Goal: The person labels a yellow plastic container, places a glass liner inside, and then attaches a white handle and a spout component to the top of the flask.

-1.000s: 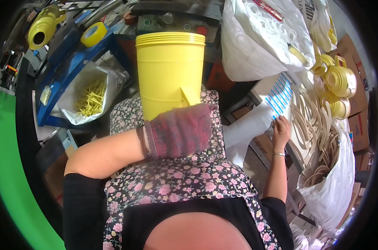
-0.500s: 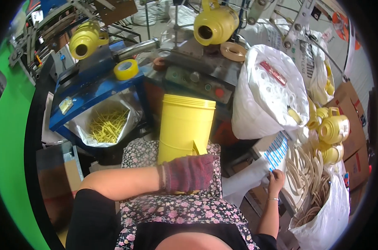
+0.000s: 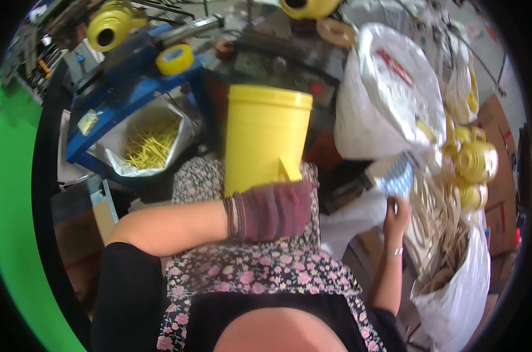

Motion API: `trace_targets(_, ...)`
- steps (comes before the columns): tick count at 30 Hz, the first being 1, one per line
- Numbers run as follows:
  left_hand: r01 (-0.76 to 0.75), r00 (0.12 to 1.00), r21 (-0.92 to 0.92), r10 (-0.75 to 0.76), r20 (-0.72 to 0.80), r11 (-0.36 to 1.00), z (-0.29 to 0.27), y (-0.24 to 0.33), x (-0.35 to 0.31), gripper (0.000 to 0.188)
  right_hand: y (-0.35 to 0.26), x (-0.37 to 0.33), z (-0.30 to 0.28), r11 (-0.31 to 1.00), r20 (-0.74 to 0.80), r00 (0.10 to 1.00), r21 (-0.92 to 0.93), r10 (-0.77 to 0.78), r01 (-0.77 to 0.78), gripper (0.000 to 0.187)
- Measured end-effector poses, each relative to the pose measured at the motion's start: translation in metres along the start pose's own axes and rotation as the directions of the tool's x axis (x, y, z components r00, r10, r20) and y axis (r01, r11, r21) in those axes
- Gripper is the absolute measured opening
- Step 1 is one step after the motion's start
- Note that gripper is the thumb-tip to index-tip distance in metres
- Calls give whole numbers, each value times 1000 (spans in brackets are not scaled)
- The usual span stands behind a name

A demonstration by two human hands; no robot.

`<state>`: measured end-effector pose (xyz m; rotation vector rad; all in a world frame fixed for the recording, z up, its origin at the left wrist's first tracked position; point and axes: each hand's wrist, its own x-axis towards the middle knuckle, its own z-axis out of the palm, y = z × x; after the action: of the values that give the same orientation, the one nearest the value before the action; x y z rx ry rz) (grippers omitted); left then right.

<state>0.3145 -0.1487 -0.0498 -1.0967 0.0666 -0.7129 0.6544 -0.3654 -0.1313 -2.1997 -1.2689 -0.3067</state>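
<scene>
A yellow plastic jug body (image 3: 267, 138) with a ribbed rim and a side handle stands tilted on my lap, its rim end pointing away from me. My left hand (image 3: 272, 211), in a dark red knitted glove, is wrapped across its lower end, which the glove hides. To the right, my bare right hand (image 3: 397, 214) is closed in a pinch at the near edge of a sheet of blue-and-white labels (image 3: 398, 176). The motion blurs its fingertips. White backing film (image 3: 354, 220) hangs to the left of that hand.
A white sack (image 3: 389, 100) of white pieces stands beyond the labels. Beige strips (image 3: 430, 223) and yellow jug bodies (image 3: 476, 158) are at the right. At the left, yellow tape (image 3: 175, 60) lies on a blue bench (image 3: 131, 97) above a bag of yellow scraps (image 3: 151, 146).
The whole view has shifted, so surroundings sit higher in the picture. My left hand stays around the jug body; my right hand stays at the label sheet, its fingers more upright.
</scene>
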Motion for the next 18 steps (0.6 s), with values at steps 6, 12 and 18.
trace_targets(6,-101,994,-378,79,-73,920,9,-33,21,49,-227,89,-24,410,225,930,907,-289,-92,54)
trace_targets(12,79,969,-752,125,211,655,-8,-29,22,26,-271,100,20,543,313,878,837,-363,-74,70)
trace_targets(18,145,942,-638,92,323,756,10,-33,-23,10,-238,115,56,876,386,906,481,-174,-36,86)
